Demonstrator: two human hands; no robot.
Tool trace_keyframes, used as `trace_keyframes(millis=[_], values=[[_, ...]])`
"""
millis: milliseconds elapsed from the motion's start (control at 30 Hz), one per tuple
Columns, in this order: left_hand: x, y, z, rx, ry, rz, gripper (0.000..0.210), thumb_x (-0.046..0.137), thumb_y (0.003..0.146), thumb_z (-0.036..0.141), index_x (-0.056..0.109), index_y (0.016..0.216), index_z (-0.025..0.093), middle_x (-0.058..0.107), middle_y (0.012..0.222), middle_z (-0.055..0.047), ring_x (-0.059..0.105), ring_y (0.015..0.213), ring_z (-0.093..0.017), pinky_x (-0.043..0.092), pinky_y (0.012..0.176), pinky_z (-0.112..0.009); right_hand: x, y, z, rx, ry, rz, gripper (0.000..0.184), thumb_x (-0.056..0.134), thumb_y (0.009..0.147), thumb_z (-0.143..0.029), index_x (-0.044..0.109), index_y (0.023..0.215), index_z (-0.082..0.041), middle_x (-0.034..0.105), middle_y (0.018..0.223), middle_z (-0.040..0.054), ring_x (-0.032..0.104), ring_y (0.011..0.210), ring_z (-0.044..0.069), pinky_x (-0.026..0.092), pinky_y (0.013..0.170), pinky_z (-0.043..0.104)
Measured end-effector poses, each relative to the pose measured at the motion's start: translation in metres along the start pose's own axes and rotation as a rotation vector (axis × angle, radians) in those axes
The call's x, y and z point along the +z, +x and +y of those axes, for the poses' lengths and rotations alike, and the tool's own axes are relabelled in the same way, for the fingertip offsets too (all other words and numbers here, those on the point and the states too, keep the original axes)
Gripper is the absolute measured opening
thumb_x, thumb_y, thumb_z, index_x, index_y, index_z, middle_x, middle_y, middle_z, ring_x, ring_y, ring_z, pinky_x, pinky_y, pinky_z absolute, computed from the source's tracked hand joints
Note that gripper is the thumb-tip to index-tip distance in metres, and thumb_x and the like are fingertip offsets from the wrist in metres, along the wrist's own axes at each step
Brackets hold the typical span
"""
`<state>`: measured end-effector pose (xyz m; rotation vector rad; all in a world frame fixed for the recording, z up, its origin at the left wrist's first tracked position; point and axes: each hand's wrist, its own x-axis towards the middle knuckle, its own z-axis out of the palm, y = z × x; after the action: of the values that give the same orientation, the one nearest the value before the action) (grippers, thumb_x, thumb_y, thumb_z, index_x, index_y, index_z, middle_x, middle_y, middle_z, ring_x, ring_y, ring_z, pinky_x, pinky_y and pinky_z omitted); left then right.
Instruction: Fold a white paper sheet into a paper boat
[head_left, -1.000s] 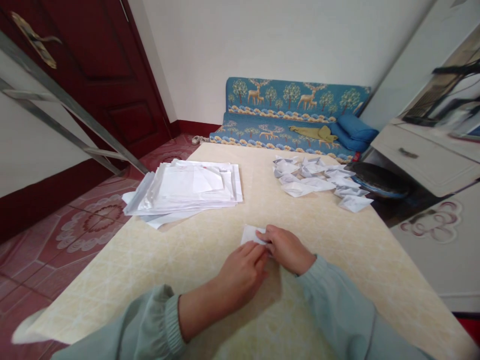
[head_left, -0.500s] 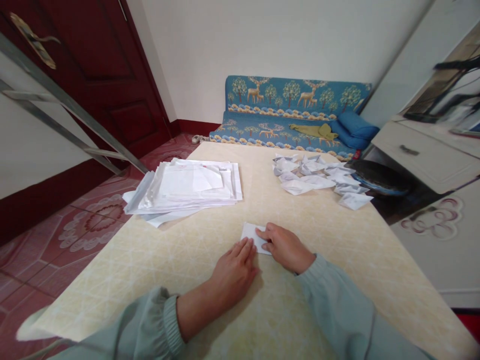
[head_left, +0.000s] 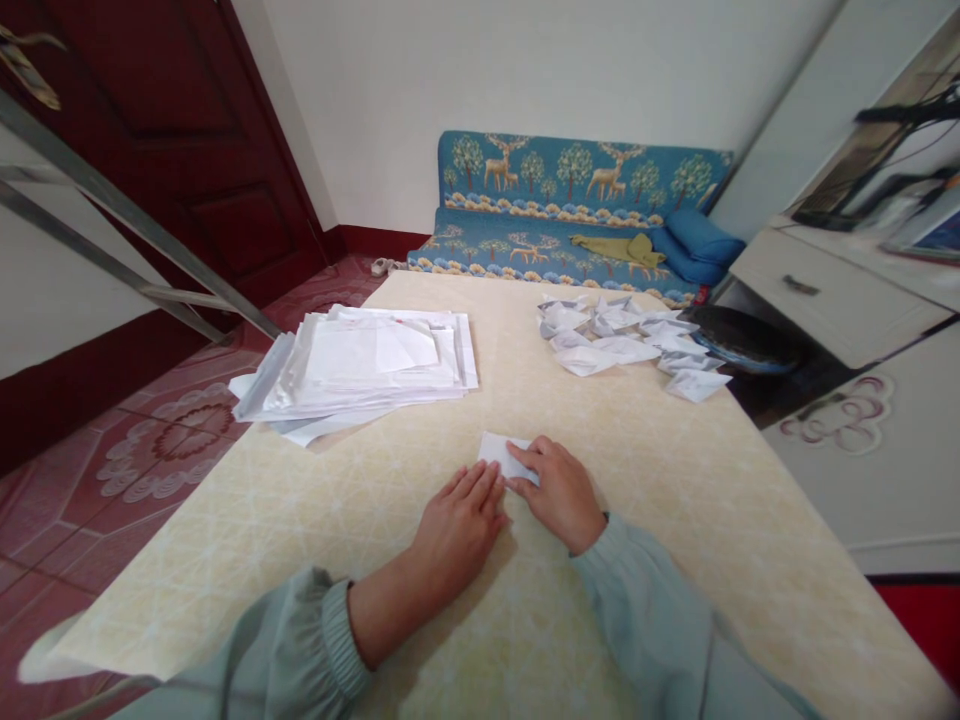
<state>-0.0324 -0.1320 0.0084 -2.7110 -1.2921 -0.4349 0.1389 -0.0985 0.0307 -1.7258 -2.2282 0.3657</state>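
Note:
A small folded white paper (head_left: 495, 448) lies flat on the patterned tablecloth, partly covered by fingers. My left hand (head_left: 459, 528) is laid palm down with fingers stretched out, its fingertips pressing the paper's near left edge. From the right, my right hand (head_left: 561, 492) has its thumb and index finger on the paper, gripping its right part, with the other fingers curled. The paper's right end is hidden under that hand.
A stack of loose papers (head_left: 360, 360) lies at the table's left. Several folded white paper shapes (head_left: 600, 352) sit near the far right edge. Beyond stand a blue sofa (head_left: 540, 195) with deer patterns, a white cabinet (head_left: 847, 330) and a metal ladder (head_left: 142, 210) by the door.
My right thumb has moved down and left along the paper, closer to my left fingertips. The whole view has shifted slightly; the paper stays on the table.

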Motion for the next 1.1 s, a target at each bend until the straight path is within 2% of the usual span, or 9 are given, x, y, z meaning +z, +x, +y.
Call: trace_keyframes(millis=[167,600,767,900,1000,1100], values=[[-0.003,0.001,0.0,0.003,-0.016,-0.005,0.039,0.043,0.09,0.027,0.054,0.124,0.01,0.051,0.132,-0.012,0.048,0.121,-0.026,0.041,0.1,-0.042,-0.005,-0.002,0.012,0.004,0.045,-0.022,0.049,0.064,0.077,-0.027,0.055,0.125,-0.026,0.057,0.091,0.0038,0.054,0.087,0.018,0.039,0.077,0.027],[-0.006,-0.007,-0.011,-0.026,0.009,0.025,0.036,0.042,0.09,0.024,0.055,0.121,0.012,0.053,0.131,-0.011,0.051,0.119,-0.025,0.04,0.1,-0.042,-0.01,-0.013,0.027,0.03,0.165,0.035,0.05,0.063,0.072,-0.016,0.056,0.121,-0.022,0.057,0.087,0.0018,0.054,0.08,0.016,0.042,0.074,0.028],[-0.005,-0.006,-0.011,-0.019,0.008,0.05,0.036,0.041,0.09,0.024,0.057,0.119,0.011,0.054,0.129,-0.013,0.052,0.117,-0.025,0.041,0.099,-0.042,-0.011,-0.015,0.031,0.123,0.16,0.078,0.054,0.066,0.069,-0.018,0.052,0.121,-0.019,0.056,0.102,0.0047,0.054,0.078,0.015,0.043,0.074,0.028],[-0.004,-0.005,-0.01,-0.038,0.009,0.073,0.035,0.041,0.09,0.024,0.06,0.117,0.012,0.056,0.127,-0.012,0.054,0.115,-0.025,0.044,0.096,-0.041,-0.016,-0.008,0.021,0.252,0.056,0.037,0.061,0.07,0.065,-0.021,0.05,0.123,-0.017,0.059,0.103,0.0058,0.057,0.072,0.014,0.043,0.067,0.027],[-0.004,-0.004,-0.01,-0.045,-0.002,0.081,0.035,0.042,0.089,0.024,0.061,0.116,0.012,0.057,0.126,-0.011,0.054,0.114,-0.025,0.045,0.095,-0.04,-0.02,0.0,0.015,0.327,-0.008,0.032,0.055,0.072,0.064,-0.028,0.055,0.115,-0.016,0.062,0.095,0.0061,0.059,0.076,0.018,0.041,0.067,0.029],[-0.006,-0.004,-0.01,-0.059,-0.024,0.087,0.034,0.043,0.088,0.024,0.06,0.116,0.014,0.058,0.125,-0.01,0.055,0.113,-0.024,0.047,0.094,-0.04,-0.02,0.009,0.015,0.352,0.033,0.056,0.042,0.072,0.063,-0.031,0.06,0.101,-0.017,0.062,0.088,0.0045,0.059,0.079,0.019,0.041,0.067,0.028]])
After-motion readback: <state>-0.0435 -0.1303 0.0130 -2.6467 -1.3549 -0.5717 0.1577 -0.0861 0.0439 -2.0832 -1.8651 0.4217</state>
